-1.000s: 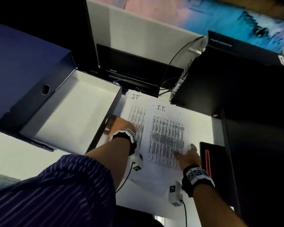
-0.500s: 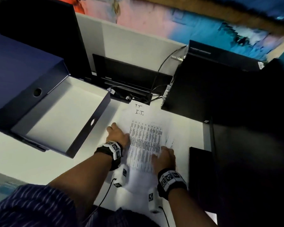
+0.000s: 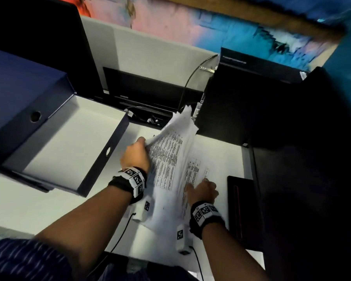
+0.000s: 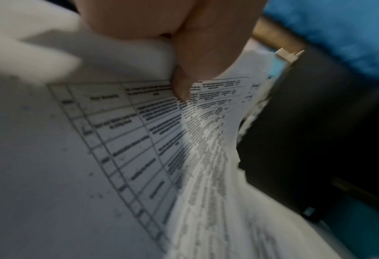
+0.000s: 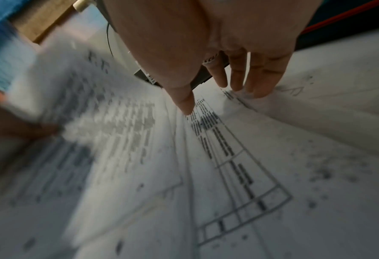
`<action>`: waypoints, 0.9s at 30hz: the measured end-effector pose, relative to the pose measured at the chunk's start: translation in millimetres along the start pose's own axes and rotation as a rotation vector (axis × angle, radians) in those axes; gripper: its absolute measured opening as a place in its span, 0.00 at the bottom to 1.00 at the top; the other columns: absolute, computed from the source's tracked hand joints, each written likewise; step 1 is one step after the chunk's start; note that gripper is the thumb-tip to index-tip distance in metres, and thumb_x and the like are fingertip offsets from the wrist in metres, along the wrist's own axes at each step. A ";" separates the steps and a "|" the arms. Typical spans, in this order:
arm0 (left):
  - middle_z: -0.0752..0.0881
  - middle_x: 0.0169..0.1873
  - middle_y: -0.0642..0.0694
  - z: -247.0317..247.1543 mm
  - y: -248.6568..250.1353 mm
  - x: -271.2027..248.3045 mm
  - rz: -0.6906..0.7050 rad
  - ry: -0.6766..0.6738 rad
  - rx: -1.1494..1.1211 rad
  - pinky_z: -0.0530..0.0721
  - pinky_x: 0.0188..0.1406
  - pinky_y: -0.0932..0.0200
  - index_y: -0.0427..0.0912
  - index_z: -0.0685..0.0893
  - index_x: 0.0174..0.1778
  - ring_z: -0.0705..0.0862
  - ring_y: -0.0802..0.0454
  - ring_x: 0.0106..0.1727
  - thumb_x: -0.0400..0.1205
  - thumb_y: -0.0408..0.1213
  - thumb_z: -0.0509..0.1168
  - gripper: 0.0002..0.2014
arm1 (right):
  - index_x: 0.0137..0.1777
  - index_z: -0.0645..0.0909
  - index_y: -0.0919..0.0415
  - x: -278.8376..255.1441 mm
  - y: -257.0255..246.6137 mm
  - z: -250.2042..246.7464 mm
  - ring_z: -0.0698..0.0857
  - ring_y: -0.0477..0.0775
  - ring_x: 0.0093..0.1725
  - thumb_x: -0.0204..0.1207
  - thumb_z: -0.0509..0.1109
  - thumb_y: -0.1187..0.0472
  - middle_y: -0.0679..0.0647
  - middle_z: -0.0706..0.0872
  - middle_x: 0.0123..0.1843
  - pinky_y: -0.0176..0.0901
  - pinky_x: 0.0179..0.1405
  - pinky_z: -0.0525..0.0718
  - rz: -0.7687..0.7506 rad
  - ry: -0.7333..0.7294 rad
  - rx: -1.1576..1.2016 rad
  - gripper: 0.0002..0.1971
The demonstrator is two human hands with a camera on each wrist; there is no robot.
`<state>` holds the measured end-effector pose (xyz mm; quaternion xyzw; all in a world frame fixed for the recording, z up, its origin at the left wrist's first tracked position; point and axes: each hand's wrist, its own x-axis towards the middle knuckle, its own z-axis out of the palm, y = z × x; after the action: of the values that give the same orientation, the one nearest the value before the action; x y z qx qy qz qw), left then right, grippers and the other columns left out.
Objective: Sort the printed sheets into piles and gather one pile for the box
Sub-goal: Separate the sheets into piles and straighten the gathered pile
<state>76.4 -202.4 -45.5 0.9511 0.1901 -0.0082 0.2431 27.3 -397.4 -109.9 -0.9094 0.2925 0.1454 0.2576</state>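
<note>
My left hand point(image 3: 137, 154) grips the left edge of a pile of printed sheets point(image 3: 170, 157) and has its top end raised off the white desk. In the left wrist view the thumb point(image 4: 184, 84) pinches the table-printed sheets point(image 4: 139, 140). My right hand point(image 3: 203, 190) rests with straight fingers on the sheets lying flat point(image 3: 194, 173) underneath. The right wrist view shows its fingertips point(image 5: 257, 87) touching the flat paper point(image 5: 228, 149). The open dark-blue box point(image 3: 101, 159) with a white inside stands just left of my left hand.
The box lid point(image 3: 18, 94) lies at far left. A black computer case point(image 3: 241, 98) stands behind the sheets, with a monitor base point(image 3: 150, 92) and cables point(image 3: 150, 118) at the back. A dark flat object with a red stripe point(image 3: 240, 209) lies right of my right hand.
My left hand has taken hold of the pile's left edge and lifted it, so the sheets now tilt upward. The right hand stayed low on the sheets beneath.
</note>
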 end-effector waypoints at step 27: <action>0.88 0.46 0.37 -69.5 21.1 18.3 0.018 0.138 -0.210 0.76 0.35 0.50 0.41 0.80 0.55 0.84 0.35 0.42 0.84 0.37 0.65 0.07 | 0.77 0.66 0.58 -17.2 -30.5 15.2 0.67 0.66 0.74 0.67 0.78 0.46 0.58 0.66 0.79 0.62 0.68 0.73 0.079 -0.053 -0.097 0.41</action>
<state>95.8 -180.6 23.5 0.9205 0.1976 0.0795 0.3277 30.6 -359.9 -103.6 -0.9044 0.3138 0.1932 0.2151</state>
